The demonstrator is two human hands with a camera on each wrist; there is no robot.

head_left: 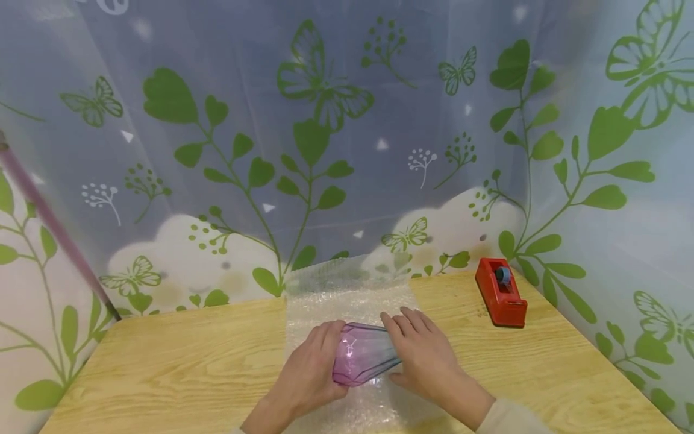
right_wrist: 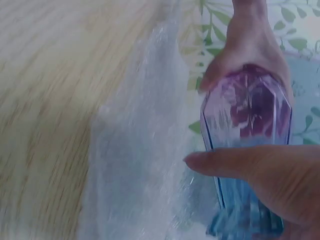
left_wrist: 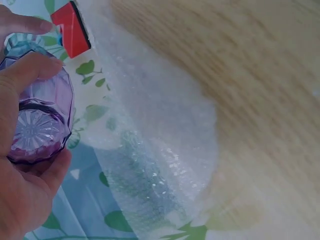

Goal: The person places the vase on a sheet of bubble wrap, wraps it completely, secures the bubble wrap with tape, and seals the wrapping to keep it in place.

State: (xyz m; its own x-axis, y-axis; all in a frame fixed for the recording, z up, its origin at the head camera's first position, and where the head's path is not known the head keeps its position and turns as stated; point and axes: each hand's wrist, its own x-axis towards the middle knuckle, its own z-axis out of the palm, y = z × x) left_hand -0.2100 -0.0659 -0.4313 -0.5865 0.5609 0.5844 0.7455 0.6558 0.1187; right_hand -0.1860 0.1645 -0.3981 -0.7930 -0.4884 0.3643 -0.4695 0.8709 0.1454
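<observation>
Holding the glass vase (head_left: 362,357) near both ends, in left grip (head_left: 310,369) and right grip (head_left: 425,355), over bubble wrap (head_left: 349,303), probably for steadiness.

The table (head_left: 190,355) has a pale yellow top with a wood-grain pattern. A clear sheet of bubble wrap (head_left: 347,303) lies across its middle, reaching past the back edge. A red tape dispenser (head_left: 508,311) stands to the right, near the back.
</observation>
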